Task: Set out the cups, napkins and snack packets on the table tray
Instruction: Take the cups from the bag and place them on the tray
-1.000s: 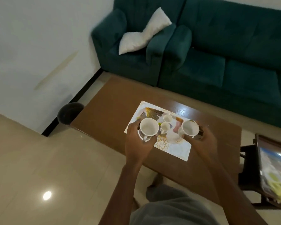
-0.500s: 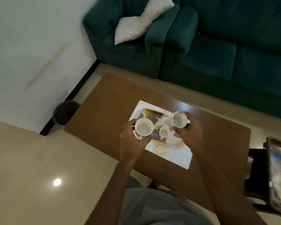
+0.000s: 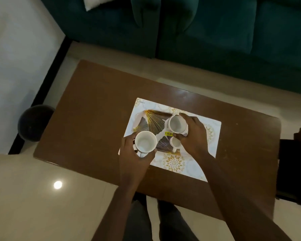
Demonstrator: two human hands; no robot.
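Observation:
A tray (image 3: pixel 155 119) with a gold fan pattern lies on a white placemat (image 3: pixel 210 134) on the brown table (image 3: pixel 94 110). My left hand (image 3: pixel 134 159) grips a white cup (image 3: pixel 145 141) over the tray's near left corner. My right hand (image 3: pixel 193 134) grips a second white cup (image 3: pixel 176 124) over the tray's far right part. A small white cup (image 3: pixel 175 142) stands on the tray between them, just below my right thumb. A yellow price sticker (image 3: pixel 168 133) shows on the tray. No napkins or snack packets are in view.
A dark green sofa (image 3: pixel 215 32) with a white cushion (image 3: pixel 97 2) runs along the far side of the table. A black bin (image 3: pixel 35 124) stands on the floor at the table's left end. A dark side stand (image 3: pixel 288 169) with a glossy item is at the right edge.
Both hands with their cups have come lower and closer over the tray. The right cup has shifted left and farther back. My head has tilted down, so the sofa fills less of the view.

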